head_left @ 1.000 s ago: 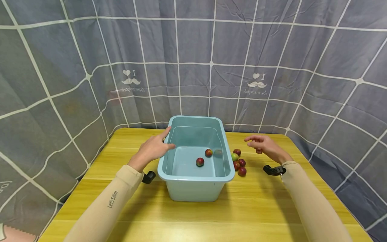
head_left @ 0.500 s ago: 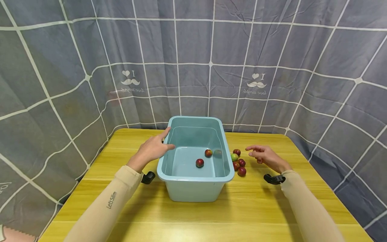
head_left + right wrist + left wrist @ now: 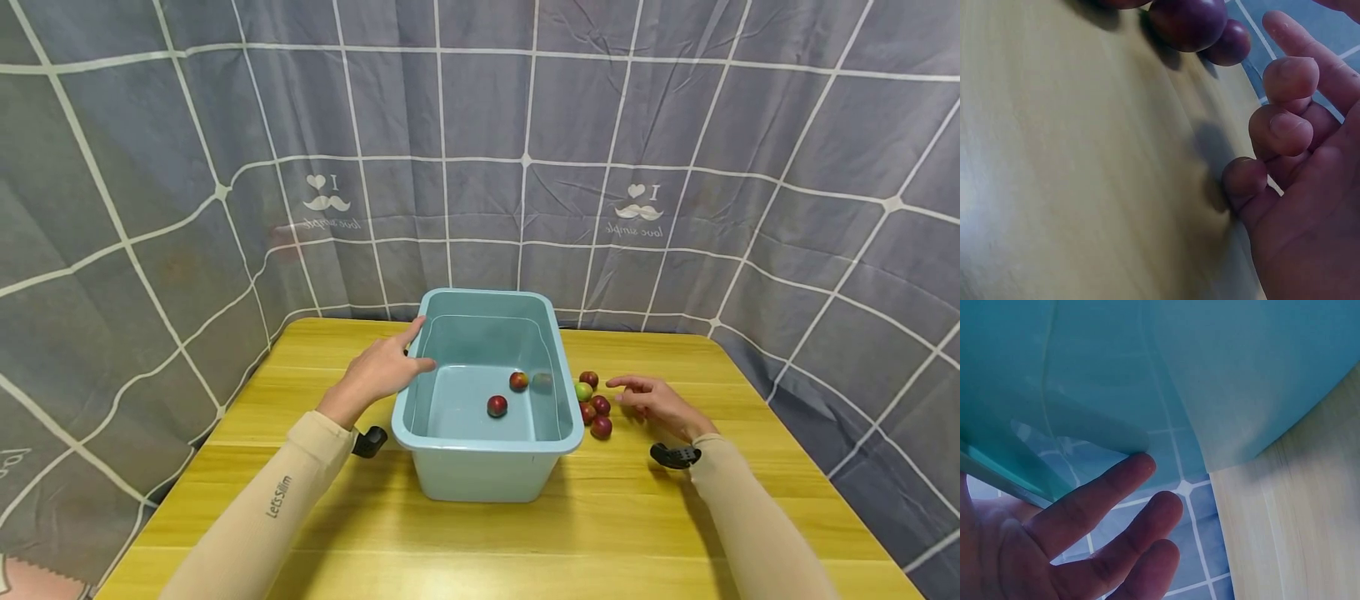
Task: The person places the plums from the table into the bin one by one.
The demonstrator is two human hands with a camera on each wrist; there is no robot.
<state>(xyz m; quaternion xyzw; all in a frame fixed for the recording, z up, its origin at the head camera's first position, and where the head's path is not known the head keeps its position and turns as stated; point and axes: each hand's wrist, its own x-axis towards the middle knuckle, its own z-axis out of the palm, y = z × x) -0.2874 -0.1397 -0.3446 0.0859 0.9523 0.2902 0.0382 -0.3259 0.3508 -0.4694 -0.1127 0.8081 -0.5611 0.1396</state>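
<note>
A light blue plastic tub (image 3: 487,473) stands on the table with two red plums (image 3: 497,406) on its floor. My left hand (image 3: 378,367) holds its left rim, thumb over the edge. In the left wrist view the other fingers (image 3: 1094,503) lie along the outside of the tub wall (image 3: 1235,375). Close to the tub's right side sits a cluster of several dark red plums (image 3: 601,427) and one green fruit (image 3: 583,391). Just right of them is my empty right hand (image 3: 660,404), index finger extended, the others bent. The right wrist view shows a gap between its fingers and the plums (image 3: 1188,22).
The wooden table (image 3: 465,550) carries the tub and fruit. A grey curtain (image 3: 480,200) with white grid lines hangs around its back and sides. Black wrist straps (image 3: 675,456) sit at both cuffs.
My right hand has come down toward the table beside the plums. The left hand stays at the tub's rim, and the fruit has not moved.
</note>
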